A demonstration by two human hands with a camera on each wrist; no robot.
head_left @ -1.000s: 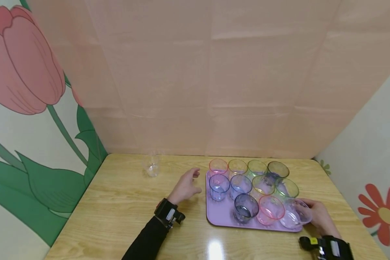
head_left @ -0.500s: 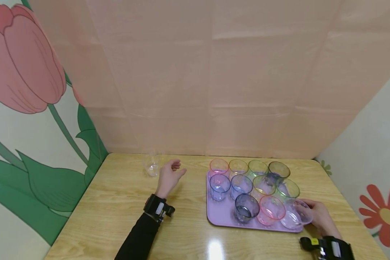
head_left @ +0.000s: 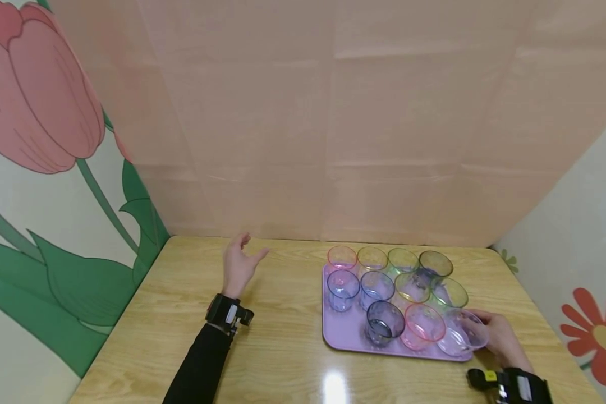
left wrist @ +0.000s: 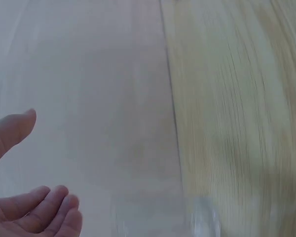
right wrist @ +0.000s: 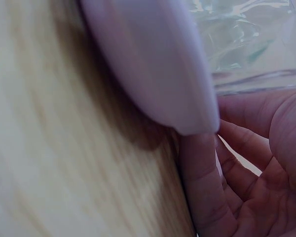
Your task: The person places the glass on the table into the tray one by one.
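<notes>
My left hand is raised over the left back of the table, thumb and fingers spread apart and holding nothing. A clear glass shows faintly at the bottom of the left wrist view, near the fingers; in the head view the hand covers its place. My right hand is at the front right corner of a purple tray. Seen from the right wrist, its thumb and a finger pinch the tray's rim. Beside that thumb, on the tray, stands a colourless glass.
Several tinted glasses fill much of the tray, among them a dark grey glass, a pink-rimmed glass and a blue glass. The wooden table meets a covered back wall. Painted walls flank both sides.
My left hand has moved left and back, from beside the tray to the clear glass, its thumb spreading from the fingers. The right hand and tray have stayed in place.
</notes>
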